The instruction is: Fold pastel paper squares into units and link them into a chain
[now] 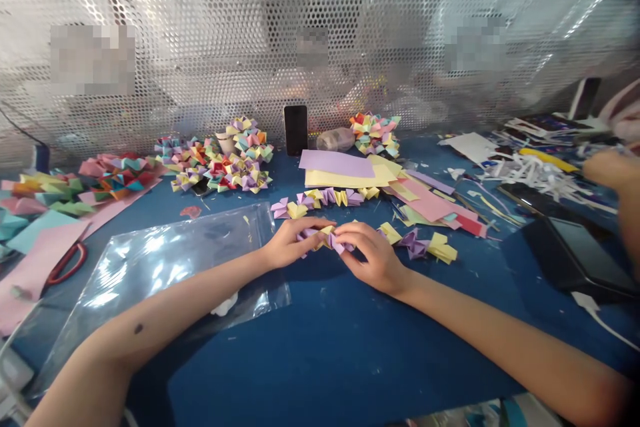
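My left hand (294, 240) and my right hand (373, 255) meet over the blue table, both closed on a short strip of folded paper pieces (327, 238) in purple and yellow. The fingers partly cover the strip. Just right of my right hand lie loose folded units, a purple one (414, 244) and a yellow one (442, 249). Behind my hands a row of purple and yellow folded pieces (327, 197) curves across the table. Beyond that row rest flat purple sheets (335, 163) and yellow sheets (345, 178).
A clear plastic bag (175, 260) lies under my left forearm, with red-handled scissors (67, 263) left of it. Finished paper clusters (240, 153) and an upright phone (296, 130) stand behind. Paper scraps (540, 177), a dark device (575, 257) and another person's arm (613, 173) are at right.
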The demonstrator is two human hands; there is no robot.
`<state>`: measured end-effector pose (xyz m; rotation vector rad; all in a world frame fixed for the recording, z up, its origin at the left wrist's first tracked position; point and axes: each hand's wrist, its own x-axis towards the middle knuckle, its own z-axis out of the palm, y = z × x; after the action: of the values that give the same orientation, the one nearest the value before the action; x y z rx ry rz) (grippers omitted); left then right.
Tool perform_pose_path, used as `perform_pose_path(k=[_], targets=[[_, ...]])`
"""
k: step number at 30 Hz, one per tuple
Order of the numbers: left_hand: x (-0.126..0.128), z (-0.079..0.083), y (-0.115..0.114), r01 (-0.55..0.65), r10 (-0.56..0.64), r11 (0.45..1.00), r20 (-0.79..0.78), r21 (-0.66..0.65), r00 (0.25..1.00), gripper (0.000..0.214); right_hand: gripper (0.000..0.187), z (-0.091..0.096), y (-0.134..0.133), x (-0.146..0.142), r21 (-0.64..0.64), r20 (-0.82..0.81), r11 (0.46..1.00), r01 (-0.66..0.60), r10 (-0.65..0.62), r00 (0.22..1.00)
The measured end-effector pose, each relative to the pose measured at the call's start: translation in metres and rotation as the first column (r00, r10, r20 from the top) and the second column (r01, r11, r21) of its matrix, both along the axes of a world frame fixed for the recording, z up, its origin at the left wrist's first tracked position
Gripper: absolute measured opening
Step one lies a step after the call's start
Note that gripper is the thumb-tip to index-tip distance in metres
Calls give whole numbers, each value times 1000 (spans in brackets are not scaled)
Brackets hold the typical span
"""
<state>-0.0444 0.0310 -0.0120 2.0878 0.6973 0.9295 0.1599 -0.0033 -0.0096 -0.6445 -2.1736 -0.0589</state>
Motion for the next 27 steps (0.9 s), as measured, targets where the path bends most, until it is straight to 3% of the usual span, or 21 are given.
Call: perform_pose_path(k=[8,15,27], targets=[[3,1,-1,-97,97,993,-5,-68,995,21,30,-3,-1,2,-15,31,999,-43,44,999],[2,0,1,-41,43,987,9,-154,999,23,29,-2,-2,0,88,154,989,-119,104,983],[5,-5,3,-3,23,974,89,-226,996,21,20,2,-6,1,248,174,956,155,-201,964]])
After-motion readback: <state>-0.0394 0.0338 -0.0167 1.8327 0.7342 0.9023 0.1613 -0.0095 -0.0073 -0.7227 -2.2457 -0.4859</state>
